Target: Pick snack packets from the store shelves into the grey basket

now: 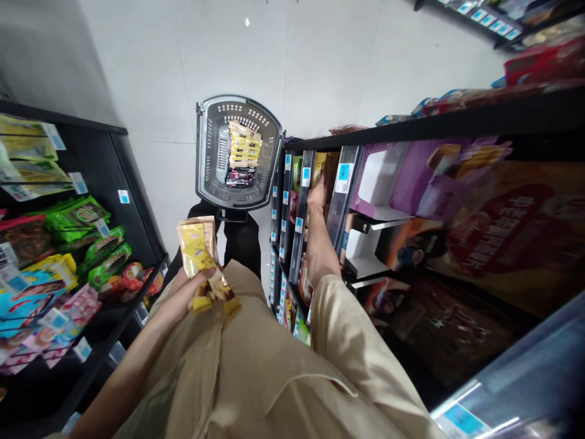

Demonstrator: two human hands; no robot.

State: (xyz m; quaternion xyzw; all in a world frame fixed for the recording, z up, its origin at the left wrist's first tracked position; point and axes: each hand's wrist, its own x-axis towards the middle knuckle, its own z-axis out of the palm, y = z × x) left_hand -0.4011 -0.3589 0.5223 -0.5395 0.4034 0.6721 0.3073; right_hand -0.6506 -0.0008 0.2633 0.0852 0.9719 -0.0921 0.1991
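Note:
My left hand is closed around a few flat yellow and tan snack packets, held in front of my shirt. My right hand reaches into a shelf compartment on the right. Its fingers go in among yellow and brown packages, and their tips are hidden, so I cannot see whether they grip anything. On the floor ahead, a grey shopping basket stands by my legs. Inside it lie a row of yellow packets and several dark purple packets.
A tall black shelf unit with price tags runs along my right, holding purple boxes and bags. To the left, another black rack carries green snack bags and pink ones. Pale tiled floor stretches beyond the basket.

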